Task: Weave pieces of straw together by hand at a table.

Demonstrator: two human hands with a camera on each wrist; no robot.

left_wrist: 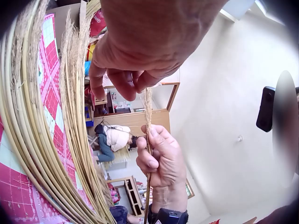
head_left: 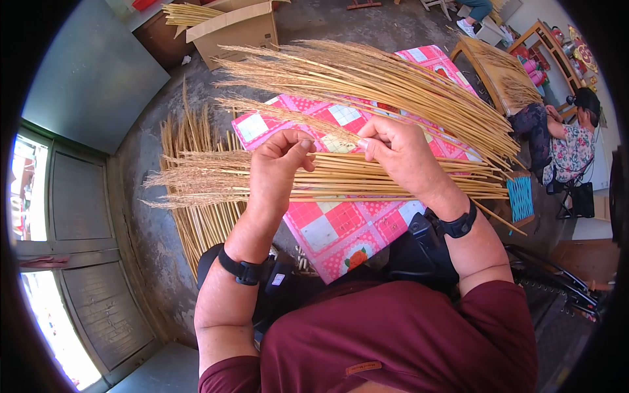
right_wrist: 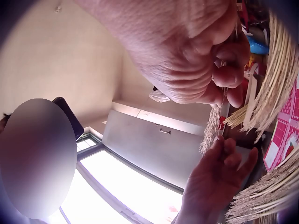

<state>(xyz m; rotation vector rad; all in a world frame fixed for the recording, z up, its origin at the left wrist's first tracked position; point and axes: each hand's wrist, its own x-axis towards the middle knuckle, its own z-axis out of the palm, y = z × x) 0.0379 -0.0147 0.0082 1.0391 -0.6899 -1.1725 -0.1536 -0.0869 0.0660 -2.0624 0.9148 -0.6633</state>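
My right hand (head_left: 401, 154) pinches a dry reed stalk between thumb and fingers, just below its feathery plume (head_left: 275, 112). The plume points away to the left, above my left hand (head_left: 278, 167). My left thumb and forefinger come close together beside the plume, with the other fingers loosely bent; in the right wrist view the left fingertips (right_wrist: 217, 142) are right at the plume's end. The held stalk (left_wrist: 148, 186) runs down past the right wrist in the left wrist view. Under both hands lies a bundle of similar reeds (head_left: 354, 177), plumes to the left.
A larger reed bundle (head_left: 393, 82) lies across the far side of the table with its pink checked cloth (head_left: 321, 229). More reeds (head_left: 196, 223) are on the floor at left. Behind stands a cardboard box (head_left: 236, 33). Another person (head_left: 570, 144) sits at right, near a wooden table (head_left: 488, 72).
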